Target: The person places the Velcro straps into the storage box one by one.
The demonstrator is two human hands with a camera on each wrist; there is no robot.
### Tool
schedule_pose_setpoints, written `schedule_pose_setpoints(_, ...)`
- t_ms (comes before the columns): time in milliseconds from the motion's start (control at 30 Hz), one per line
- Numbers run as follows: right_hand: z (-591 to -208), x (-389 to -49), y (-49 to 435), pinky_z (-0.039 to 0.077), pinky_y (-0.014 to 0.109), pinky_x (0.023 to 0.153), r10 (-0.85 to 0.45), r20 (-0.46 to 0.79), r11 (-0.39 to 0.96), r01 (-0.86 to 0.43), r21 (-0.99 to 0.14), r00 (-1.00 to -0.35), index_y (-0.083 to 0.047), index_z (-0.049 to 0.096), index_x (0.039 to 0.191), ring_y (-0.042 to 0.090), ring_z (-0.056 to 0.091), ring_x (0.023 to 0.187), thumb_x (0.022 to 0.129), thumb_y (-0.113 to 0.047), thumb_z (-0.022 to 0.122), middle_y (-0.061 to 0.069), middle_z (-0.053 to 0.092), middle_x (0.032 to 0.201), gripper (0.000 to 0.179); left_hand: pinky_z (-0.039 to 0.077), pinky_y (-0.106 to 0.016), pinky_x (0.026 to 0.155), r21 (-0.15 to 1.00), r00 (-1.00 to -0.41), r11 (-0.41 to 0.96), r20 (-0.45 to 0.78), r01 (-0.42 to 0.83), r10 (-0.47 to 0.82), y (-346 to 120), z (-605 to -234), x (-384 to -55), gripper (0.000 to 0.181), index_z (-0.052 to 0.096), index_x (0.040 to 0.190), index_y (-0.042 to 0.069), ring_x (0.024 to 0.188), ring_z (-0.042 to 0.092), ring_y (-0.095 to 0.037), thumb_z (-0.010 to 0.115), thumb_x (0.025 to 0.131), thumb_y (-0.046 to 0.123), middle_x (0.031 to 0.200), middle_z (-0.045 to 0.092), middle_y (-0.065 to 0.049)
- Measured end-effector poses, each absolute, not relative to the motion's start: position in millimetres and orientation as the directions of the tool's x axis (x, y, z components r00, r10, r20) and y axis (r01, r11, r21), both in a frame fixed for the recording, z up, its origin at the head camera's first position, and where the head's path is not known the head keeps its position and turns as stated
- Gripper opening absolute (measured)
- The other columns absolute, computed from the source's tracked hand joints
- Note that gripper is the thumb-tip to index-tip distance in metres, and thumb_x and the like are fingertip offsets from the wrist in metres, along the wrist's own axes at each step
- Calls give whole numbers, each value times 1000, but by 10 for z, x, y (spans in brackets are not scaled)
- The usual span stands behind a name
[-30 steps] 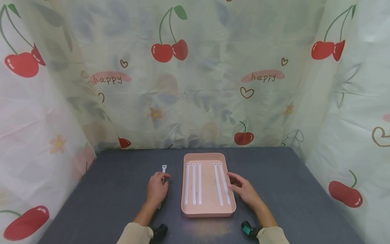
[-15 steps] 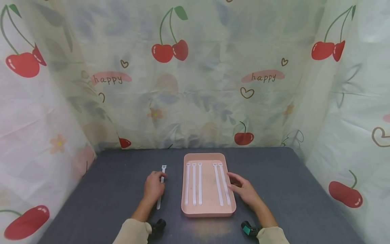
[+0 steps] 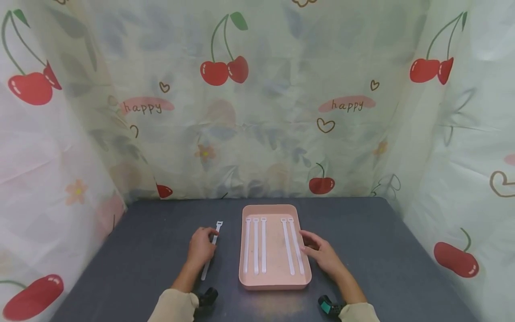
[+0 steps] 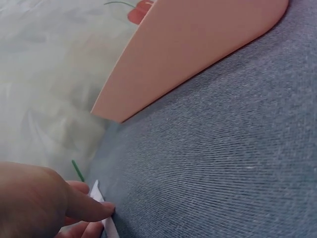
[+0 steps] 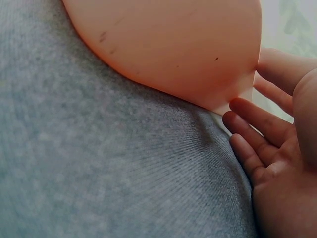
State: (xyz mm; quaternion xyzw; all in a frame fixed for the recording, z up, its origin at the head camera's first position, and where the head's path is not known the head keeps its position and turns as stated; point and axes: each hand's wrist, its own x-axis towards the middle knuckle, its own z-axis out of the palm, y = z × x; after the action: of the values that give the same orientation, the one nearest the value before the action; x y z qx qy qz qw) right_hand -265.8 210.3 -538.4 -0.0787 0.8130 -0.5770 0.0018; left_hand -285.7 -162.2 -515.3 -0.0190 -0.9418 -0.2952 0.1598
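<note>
My left hand (image 3: 201, 246) pinches a white cable tie (image 3: 206, 268) with a slotted head, left of the pink tray (image 3: 274, 255). In the left wrist view, thumb and fingers lie on either side of that cable tie (image 4: 110, 229). The tie slants, its head pointing away and slightly right. My right hand (image 3: 326, 257) rests at the tray's right side, fingers loosely extended; the right wrist view shows fingertips (image 5: 237, 105) against the tray wall (image 5: 173, 44). Inside the tray, three white ties (image 3: 255, 250) lie in parallel on the left and two more (image 3: 288, 250) on the right.
The dark grey tabletop (image 3: 346, 219) spreads around the tray. Curtains (image 3: 273, 103) printed with cherries surround its back and sides. Black bands (image 3: 331, 306) sit at both wrists, below beige sleeves.
My left hand has shifted slightly left, and the cable tie has turned, its lower end swinging left. The right hand and tray stay put. The head view has tilted up slightly.
</note>
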Motion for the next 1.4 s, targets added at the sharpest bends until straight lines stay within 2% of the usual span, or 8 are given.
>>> schedule_pose_setpoints(100, -5382, -2657, 2105, 46, 43, 97, -131, 91, 322, -129, -938, -987, -9, 54, 138, 26, 56, 115, 89, -17, 71, 10, 60, 130, 52, 48, -49, 74, 564, -954, 819, 291, 104, -79, -1626, -5138, -2858, 36, 74, 96, 6, 81, 57, -31, 74, 63, -9, 91, 61, -14)
schedule_pose_setpoints(367, -5376, -2645, 2106, 46, 44, 97, -136, 96, 325, -136, -936, -986, -9, 54, 138, 26, 56, 116, 89, -18, 71, 11, 59, 130, 53, 48, -52, 79, 584, -961, 810, 254, 62, -109, -1621, -5118, -2842, 36, 74, 96, 6, 94, 60, -37, 72, 64, -11, 97, 62, -17)
schedule_pose_setpoints(500, -5309, -2595, 2071, 46, 47, 97, -130, 96, 328, -134, -935, -987, -7, 53, 139, 28, 56, 116, 90, -16, 70, 13, 59, 130, 53, 47, -53, 82, 578, -963, 815, 243, 47, -117, -1623, -5140, -2854, 36, 74, 97, 7, 97, 60, -38, 74, 65, -11, 99, 62, -17)
schedule_pose_setpoints(700, -5370, -2651, 2100, 45, 45, 98, -130, 89, 324, -127, -937, -988, -10, 54, 138, 26, 56, 116, 89, -18, 71, 10, 60, 129, 52, 47, -52, 85, 556, -958, 830, 257, 40, -126, -1617, -5151, -2858, 35, 74, 97, 7, 99, 60, -39, 76, 66, -8, 101, 62, -17)
schedule_pose_setpoints(1067, -5368, -2654, 2114, 48, 36, 94, -152, 120, 327, -165, -930, -981, -7, 54, 138, 27, 56, 115, 90, -16, 70, 13, 59, 129, 51, 48, -53, 79, 569, -953, 818, 287, 91, -93, -1649, -5142, -2853, 37, 73, 97, 6, 96, 60, -38, 73, 64, -11, 100, 61, -17)
schedule_pose_setpoints(1267, -5371, -2654, 2109, 47, 37, 95, -144, 106, 334, -149, -931, -984, -10, 54, 138, 26, 57, 115, 90, -16, 70, 10, 60, 130, 51, 50, -47, 75, 605, -962, 792, 256, 86, -92, -1676, -5123, -2850, 38, 74, 99, 6, 92, 60, -34, 73, 65, -11, 101, 65, -16)
schedule_pose_setpoints(1400, -5379, -2655, 2110, 47, 40, 96, -141, 101, 326, -143, -935, -985, -9, 54, 139, 26, 57, 115, 90, -16, 70, 11, 59, 131, 52, 50, -39, 68, 644, -975, 760, 212, 86, -70, -1700, -5110, -2867, 38, 75, 102, 6, 82, 61, -26, 73, 68, -10, 102, 69, -15)
